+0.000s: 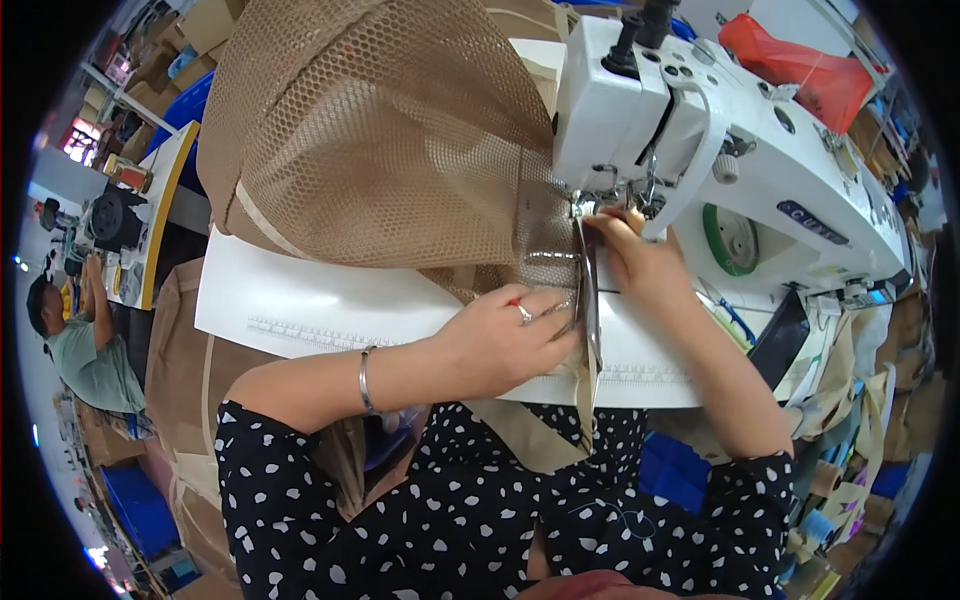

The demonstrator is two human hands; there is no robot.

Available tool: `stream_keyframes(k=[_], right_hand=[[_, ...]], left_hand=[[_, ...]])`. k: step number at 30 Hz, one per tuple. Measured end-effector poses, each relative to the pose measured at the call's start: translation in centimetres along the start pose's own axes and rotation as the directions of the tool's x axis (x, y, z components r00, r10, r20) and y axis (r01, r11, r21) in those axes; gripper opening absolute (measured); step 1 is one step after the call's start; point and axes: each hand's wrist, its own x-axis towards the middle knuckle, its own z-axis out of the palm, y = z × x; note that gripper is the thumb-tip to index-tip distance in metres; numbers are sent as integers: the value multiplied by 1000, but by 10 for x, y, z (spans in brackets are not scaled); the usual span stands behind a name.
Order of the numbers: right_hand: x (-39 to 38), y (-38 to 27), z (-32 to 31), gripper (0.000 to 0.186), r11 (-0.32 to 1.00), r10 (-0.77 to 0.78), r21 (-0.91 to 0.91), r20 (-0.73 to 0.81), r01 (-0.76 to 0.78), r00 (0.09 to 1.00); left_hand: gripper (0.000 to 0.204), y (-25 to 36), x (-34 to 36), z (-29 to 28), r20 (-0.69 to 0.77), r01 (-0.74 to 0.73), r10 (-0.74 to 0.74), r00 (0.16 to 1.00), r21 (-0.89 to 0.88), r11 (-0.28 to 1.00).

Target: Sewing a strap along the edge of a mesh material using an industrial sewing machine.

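Note:
A large piece of brown mesh fabric spreads over the left side of a white sewing machine bed. Its folded edge runs up to the presser foot. My left hand, with a ring and a bracelet, has its fingers curled over that edge just below the needle area. Beside the presser foot, my right hand pinches the edge close to the needle; its fingertips are partly hidden. A beige strip hangs from the edge down over my lap.
A printed ruler lines the front of the white table. A red plastic bag lies behind the machine head. To the right are a dark flat object and draped fabric strips. Another person sits at a yellow-edged table, far left.

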Motion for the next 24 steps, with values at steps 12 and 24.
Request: stream_keyframes(k=[12,24], right_hand=[[0,8,3,34,997,-58,37,-81,62,995],[0,2,0,35,995,-94,-46,-95,90,991]], left_hand=[[34,-8,-7,5,-121,-16,8,993,-67,998],[32,-10,6,11,11,-127,127,992,-17,992]])
